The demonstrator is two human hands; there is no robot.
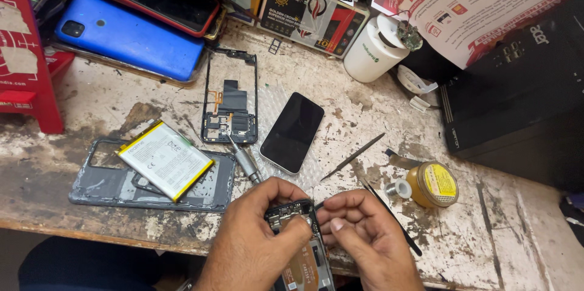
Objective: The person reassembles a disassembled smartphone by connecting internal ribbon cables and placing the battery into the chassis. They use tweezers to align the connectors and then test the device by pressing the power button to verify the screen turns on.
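Note:
My left hand (255, 236) grips the top of an opened phone body (301, 248), thumb pressed on its exposed circuit board. My right hand (365, 230) pinches the phone's upper right edge, fingers curled. Just behind my hands a screwdriver (245, 160) lies on the worn bench (91, 102). A dark screen panel (293, 131) rests face up on bubble wrap beyond it. A black inner frame (230, 97) lies to its left. A white and yellow battery (165, 160) sits on a grey back cover (97, 187) at the left.
Metal tweezers (353, 157) and a thin black tool (392, 221) lie right of my hands, near a small yellow jar (433, 184). A white bottle (374, 50), a blue phone (128, 35), boxes and a black case (517, 96) crowd the back.

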